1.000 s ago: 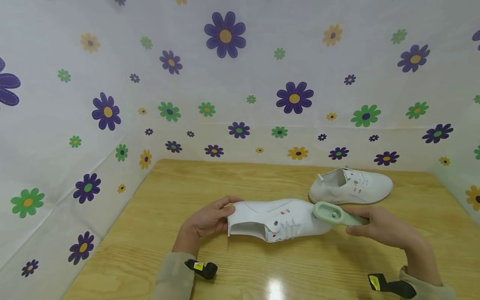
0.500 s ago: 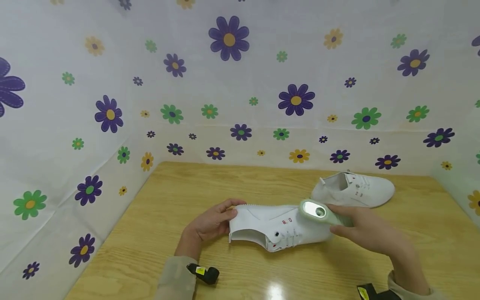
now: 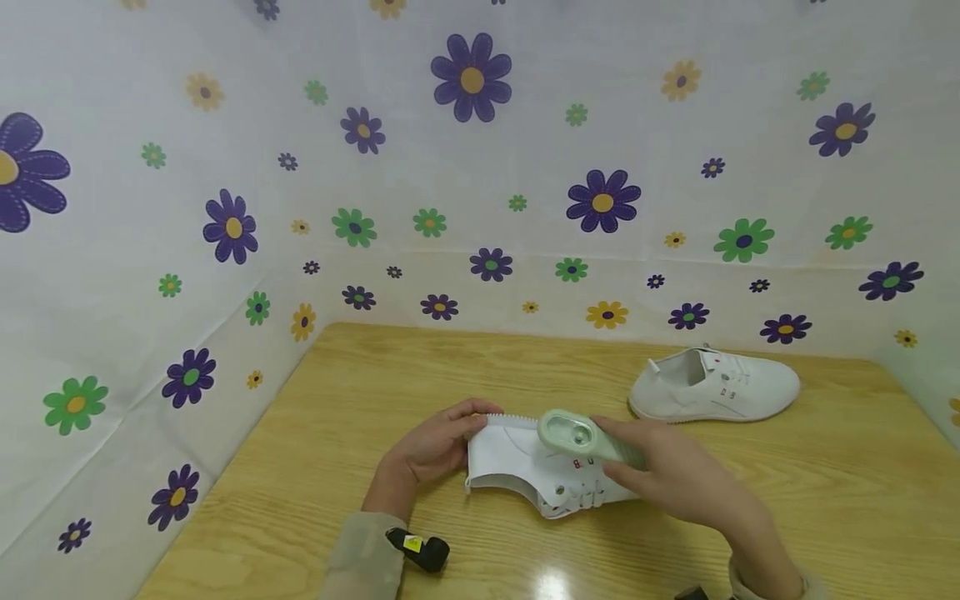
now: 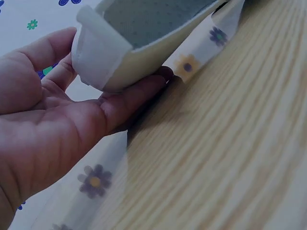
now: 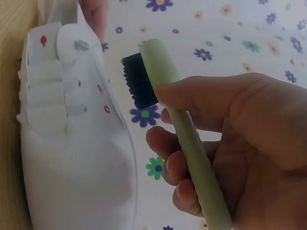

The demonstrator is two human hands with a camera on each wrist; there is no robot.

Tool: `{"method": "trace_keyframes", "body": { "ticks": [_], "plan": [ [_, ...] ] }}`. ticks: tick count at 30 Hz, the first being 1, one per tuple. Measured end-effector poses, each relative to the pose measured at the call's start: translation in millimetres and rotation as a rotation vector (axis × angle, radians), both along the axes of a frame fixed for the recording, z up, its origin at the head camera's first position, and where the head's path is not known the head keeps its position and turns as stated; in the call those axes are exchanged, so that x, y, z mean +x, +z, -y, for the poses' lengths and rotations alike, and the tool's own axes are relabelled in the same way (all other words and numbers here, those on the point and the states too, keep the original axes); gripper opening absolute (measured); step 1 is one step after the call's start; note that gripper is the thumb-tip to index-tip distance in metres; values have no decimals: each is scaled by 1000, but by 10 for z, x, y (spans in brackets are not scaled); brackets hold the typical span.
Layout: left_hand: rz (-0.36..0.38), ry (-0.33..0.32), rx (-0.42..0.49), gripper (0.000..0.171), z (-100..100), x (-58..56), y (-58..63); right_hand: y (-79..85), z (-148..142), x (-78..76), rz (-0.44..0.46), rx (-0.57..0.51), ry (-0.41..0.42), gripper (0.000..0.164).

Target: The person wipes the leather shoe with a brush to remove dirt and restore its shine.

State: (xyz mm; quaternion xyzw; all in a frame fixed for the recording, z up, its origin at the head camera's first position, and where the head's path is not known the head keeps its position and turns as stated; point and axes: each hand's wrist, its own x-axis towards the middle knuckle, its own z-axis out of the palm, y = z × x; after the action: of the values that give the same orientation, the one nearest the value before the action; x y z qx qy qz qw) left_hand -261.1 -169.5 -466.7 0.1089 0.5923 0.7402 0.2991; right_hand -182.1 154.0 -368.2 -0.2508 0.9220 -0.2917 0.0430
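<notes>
A white lace-up shoe (image 3: 510,458) lies tipped on its side on the table, its opening turned toward me and its toe to the right. My left hand (image 3: 442,442) grips it by the heel; in the left wrist view, fingers and thumb wrap round the shoe's heel (image 4: 98,52). My right hand (image 3: 671,471) holds a pale green brush (image 3: 566,432) by its handle, the head over the shoe's upper side near the sole edge. Dark bristles (image 5: 138,80) point toward the shoe in the right wrist view. The toe is partly hidden behind my right hand.
A second white shoe (image 3: 765,387) stands upright at the back right of the wooden table (image 3: 390,367). Flower-printed cloth (image 3: 517,158) hangs behind the table and along its sides.
My right hand has carried the brush leftward along the shoe, from the toe toward the heel. The left hand keeps its grip on the heel. The second shoe stays put.
</notes>
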Motion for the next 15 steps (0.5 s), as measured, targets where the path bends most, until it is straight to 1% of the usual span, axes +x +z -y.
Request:
{"method": "trace_keyframes", "body": {
  "ticks": [5, 9, 11, 13, 15],
  "plan": [
    [6, 8, 0, 31, 2, -6, -10, -31, 172, 2, -55, 45, 46, 52],
    [7, 8, 17, 33, 7, -13, -7, -59, 387, -15, -114, 61, 95, 54],
    [11, 11, 29, 34, 7, -12, -2, -77, 492, -35, -122, 66, 127, 54],
    [26, 17, 43, 35, 0, -10, 2, -94, 569, -52, -124, 95, 134, 54],
    [36, 15, 56, 36, -14, -9, 5, -112, 596, -63, -134, 139, 119, 54]
  ]
}}
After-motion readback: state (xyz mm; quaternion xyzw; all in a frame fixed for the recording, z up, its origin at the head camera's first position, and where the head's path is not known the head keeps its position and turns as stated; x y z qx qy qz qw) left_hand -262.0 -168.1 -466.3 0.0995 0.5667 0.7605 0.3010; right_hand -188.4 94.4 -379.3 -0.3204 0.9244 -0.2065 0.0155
